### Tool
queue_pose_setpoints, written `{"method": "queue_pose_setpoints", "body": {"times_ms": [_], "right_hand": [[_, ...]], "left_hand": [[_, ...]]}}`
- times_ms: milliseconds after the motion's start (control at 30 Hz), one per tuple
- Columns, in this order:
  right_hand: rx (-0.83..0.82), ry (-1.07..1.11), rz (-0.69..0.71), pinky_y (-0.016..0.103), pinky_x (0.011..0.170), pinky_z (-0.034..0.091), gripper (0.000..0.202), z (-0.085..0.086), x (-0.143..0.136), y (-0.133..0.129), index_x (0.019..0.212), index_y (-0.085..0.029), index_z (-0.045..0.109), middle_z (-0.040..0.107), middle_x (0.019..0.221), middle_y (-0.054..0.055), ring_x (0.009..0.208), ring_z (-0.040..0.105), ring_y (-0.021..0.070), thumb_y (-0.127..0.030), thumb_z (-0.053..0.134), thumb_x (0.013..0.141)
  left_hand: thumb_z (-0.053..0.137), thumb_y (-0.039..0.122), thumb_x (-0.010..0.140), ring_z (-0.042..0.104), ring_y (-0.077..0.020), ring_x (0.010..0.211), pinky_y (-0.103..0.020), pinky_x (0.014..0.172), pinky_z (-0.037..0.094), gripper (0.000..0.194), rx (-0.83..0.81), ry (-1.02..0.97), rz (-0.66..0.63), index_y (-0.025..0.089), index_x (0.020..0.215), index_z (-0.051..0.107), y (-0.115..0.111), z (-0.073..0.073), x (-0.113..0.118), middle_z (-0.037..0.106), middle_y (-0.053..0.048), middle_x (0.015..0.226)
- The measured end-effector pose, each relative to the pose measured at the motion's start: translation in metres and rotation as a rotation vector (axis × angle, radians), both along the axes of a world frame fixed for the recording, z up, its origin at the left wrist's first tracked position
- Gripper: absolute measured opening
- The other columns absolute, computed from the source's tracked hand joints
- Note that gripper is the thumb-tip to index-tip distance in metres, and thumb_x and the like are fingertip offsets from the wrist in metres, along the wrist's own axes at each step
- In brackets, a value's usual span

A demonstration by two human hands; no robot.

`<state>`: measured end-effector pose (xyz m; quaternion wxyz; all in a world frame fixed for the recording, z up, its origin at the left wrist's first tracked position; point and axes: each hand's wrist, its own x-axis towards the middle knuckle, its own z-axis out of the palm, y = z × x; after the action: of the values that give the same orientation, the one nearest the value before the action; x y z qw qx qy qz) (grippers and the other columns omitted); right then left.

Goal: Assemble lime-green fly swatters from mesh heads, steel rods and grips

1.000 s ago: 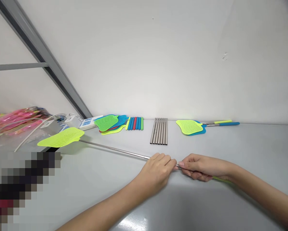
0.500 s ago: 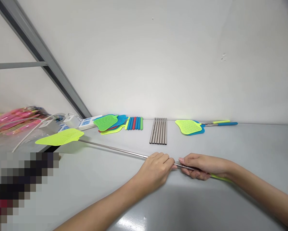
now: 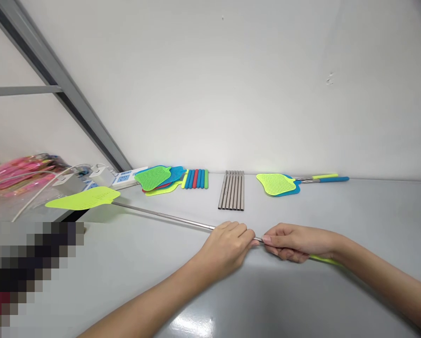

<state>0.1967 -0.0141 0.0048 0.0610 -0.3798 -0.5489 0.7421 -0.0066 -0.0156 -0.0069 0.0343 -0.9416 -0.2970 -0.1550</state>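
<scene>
A yellow-green fly swatter (image 3: pixel 85 199) with a long metal telescopic rod lies slantwise across the front of me, its perforated head at the left. My left hand (image 3: pixel 231 246) is closed around the rod near its middle. Close beside it, my right hand (image 3: pixel 289 243) grips the rod farther right, thumb along the metal. The yellow-green handle shows partly beneath my right wrist; the rest is hidden by the hand. Behind my hands several metal rods (image 3: pixel 232 191) lie side by side on the grey table (image 3: pixel 182 300).
At the back left lie loose swatter heads (image 3: pixel 153 177) and several coloured handles (image 3: pixel 195 179). Two swatters (image 3: pixel 277 184) with yellow and blue handles lie at the back right. A power strip (image 3: pixel 127 177) with plugs and pink items in plastic (image 3: pixel 23 171) are farther left, against a wall.
My right thumb has closed down onto the rod, covering more of it. Both hands keep nearly the same place, and the view has shifted slightly.
</scene>
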Motion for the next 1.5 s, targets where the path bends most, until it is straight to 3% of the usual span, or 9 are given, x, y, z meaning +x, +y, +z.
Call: {"method": "queue_pose_setpoints", "body": {"times_ms": [200, 333, 467, 567, 667, 1033, 1200, 1500], "right_hand": [[-0.006, 0.001, -0.031, 0.018, 0.034, 0.009, 0.037, 0.0, 0.0, -0.001, 0.063, -0.017, 0.04, 0.024, 0.05, -0.008, 0.04, 0.013, 0.0035, -0.049, 0.045, 0.079], [-0.011, -0.013, -0.07, 0.018, 0.034, 0.008, 0.037, -0.002, 0.001, -0.001, 0.062, -0.017, 0.038, 0.023, 0.048, -0.009, 0.039, 0.013, 0.0032, -0.049, 0.044, 0.08], [-0.016, 0.019, -0.085, 0.017, 0.032, 0.007, 0.037, -0.004, 0.001, -0.001, 0.062, -0.018, 0.037, 0.025, 0.048, -0.009, 0.038, 0.013, 0.0027, -0.049, 0.046, 0.079], [-0.016, 0.031, -0.083, 0.017, 0.032, 0.007, 0.036, -0.006, 0.002, 0.0, 0.061, -0.017, 0.038, 0.027, 0.047, -0.009, 0.037, 0.014, 0.0022, -0.048, 0.045, 0.079], [-0.022, 0.044, -0.079, 0.017, 0.031, 0.007, 0.036, -0.006, 0.002, 0.0, 0.061, -0.017, 0.038, 0.026, 0.046, -0.009, 0.036, 0.014, 0.0022, -0.046, 0.044, 0.081], [-0.037, 0.06, -0.088, 0.017, 0.031, 0.007, 0.037, -0.005, 0.003, -0.001, 0.061, -0.017, 0.038, 0.025, 0.046, -0.009, 0.037, 0.012, 0.002, -0.048, 0.046, 0.079], [-0.02, 0.036, -0.084, 0.017, 0.031, 0.008, 0.038, -0.005, 0.003, -0.001, 0.061, -0.017, 0.038, 0.027, 0.046, -0.009, 0.036, 0.015, 0.002, -0.05, 0.048, 0.076], [-0.014, 0.018, -0.078, 0.017, 0.031, 0.008, 0.04, -0.003, 0.004, -0.001, 0.06, -0.016, 0.04, 0.027, 0.045, -0.009, 0.036, 0.017, 0.0022, -0.052, 0.048, 0.075]], "left_hand": [[0.031, 0.029, 0.088, 0.045, -0.0138, 0.065, -0.027, 0.061, 0.036, 0.027, -0.05, -0.026, 0.011, 0.016, 0.078, 0.052, -0.001, 0.002, -0.002, 0.052, -0.002, 0.071], [0.034, 0.018, 0.086, 0.047, -0.0154, 0.078, -0.029, 0.069, 0.037, 0.02, -0.039, -0.13, -0.002, 0.015, 0.094, 0.052, -0.003, 0.007, -0.004, 0.055, -0.005, 0.083], [0.036, 0.009, 0.081, 0.047, -0.0148, 0.077, -0.029, 0.068, 0.037, 0.025, 0.028, -0.143, -0.148, 0.014, 0.1, 0.051, -0.01, 0.012, -0.001, 0.055, -0.006, 0.086], [0.036, 0.01, 0.08, 0.046, -0.0139, 0.074, -0.027, 0.066, 0.037, 0.023, 0.002, -0.049, -0.264, 0.014, 0.095, 0.052, -0.015, 0.009, 0.002, 0.055, -0.005, 0.082], [0.036, 0.011, 0.08, 0.045, -0.0135, 0.07, -0.026, 0.064, 0.037, 0.019, -0.018, 0.026, -0.303, 0.015, 0.087, 0.053, -0.017, 0.004, 0.004, 0.053, -0.003, 0.075], [0.037, 0.008, 0.077, 0.046, -0.0153, 0.078, -0.029, 0.07, 0.037, 0.025, 0.02, -0.069, -0.286, 0.012, 0.095, 0.054, -0.015, 0.007, 0.0, 0.056, -0.006, 0.086], [0.037, 0.006, 0.078, 0.045, -0.017, 0.09, -0.031, 0.076, 0.034, 0.03, 0.065, -0.158, -0.197, 0.012, 0.104, 0.05, -0.011, 0.007, -0.001, 0.055, -0.008, 0.095], [0.031, 0.001, 0.081, 0.047, -0.0137, 0.082, -0.036, 0.083, 0.026, 0.032, 0.024, -0.119, -0.042, 0.016, 0.103, 0.048, -0.006, 0.002, -0.007, 0.057, -0.003, 0.094]]}}
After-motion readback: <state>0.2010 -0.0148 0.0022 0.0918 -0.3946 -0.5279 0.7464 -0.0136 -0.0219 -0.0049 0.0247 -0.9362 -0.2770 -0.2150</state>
